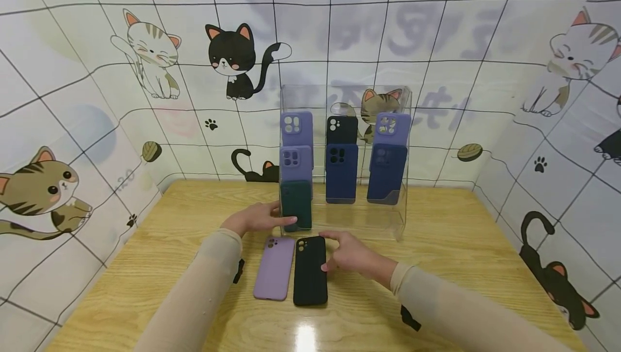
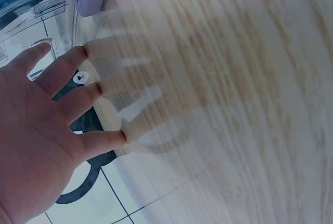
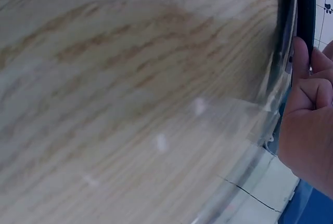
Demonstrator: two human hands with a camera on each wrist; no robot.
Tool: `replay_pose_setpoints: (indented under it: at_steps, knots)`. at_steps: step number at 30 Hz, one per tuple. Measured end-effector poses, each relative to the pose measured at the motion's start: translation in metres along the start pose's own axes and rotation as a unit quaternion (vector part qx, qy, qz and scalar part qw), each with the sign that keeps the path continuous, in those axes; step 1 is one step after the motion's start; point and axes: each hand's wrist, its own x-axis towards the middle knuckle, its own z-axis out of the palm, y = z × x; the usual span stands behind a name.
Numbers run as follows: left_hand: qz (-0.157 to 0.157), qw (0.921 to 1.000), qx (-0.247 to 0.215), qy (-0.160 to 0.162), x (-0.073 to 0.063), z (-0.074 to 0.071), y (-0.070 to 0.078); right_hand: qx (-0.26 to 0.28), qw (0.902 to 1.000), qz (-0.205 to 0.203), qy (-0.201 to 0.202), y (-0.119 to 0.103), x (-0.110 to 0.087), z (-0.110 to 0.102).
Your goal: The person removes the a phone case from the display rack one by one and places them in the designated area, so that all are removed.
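Note:
My left hand [image 1: 257, 217] is at the left side of a clear acrylic display stand [image 1: 380, 222], its thumb across the lower part of a dark green phone case [image 1: 297, 204]. Its fingers are stretched and spread, tips against the wood, in the left wrist view. With my right hand [image 1: 351, 255] I hold a black phone case [image 1: 310, 276] by its right side, index finger at the top corner and thumb lower down. In the right wrist view that hand [image 3: 309, 99] is at the case's dark edge. Left of the black case lies a light purple phone case [image 1: 274, 268].
Upright in the stand are two purple cases, the upper one [image 1: 297, 125] behind the lower [image 1: 297, 158], a black case [image 1: 342, 128], two navy cases [image 1: 342, 177] and another purple case [image 1: 395, 125]. A cat-patterned wall covering [image 1: 301, 34] rises behind the wooden table [image 1: 446, 266].

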Motion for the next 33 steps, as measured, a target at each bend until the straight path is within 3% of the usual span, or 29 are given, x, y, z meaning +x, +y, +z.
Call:
replay_pose_setpoints:
  at_steps: [7,26,33]
  knots:
    - [0.000,1.0000,0.000,-0.002,-0.0010,-0.0009,0.0023,-0.015,0.9998,0.002,-0.015,0.0064,0.0030,0.0020]
    - [-0.003,1.0000,0.003,0.000,-0.0013,-0.0005,0.0018,-0.104,0.9937,-0.015,0.039,0.0035,0.0020,0.0076]
    - [-0.003,1.0000,-0.001,0.000,-0.0002,0.0005,0.0003,-0.106,0.9936,-0.024,0.034,0.0061,0.0023,0.0100]
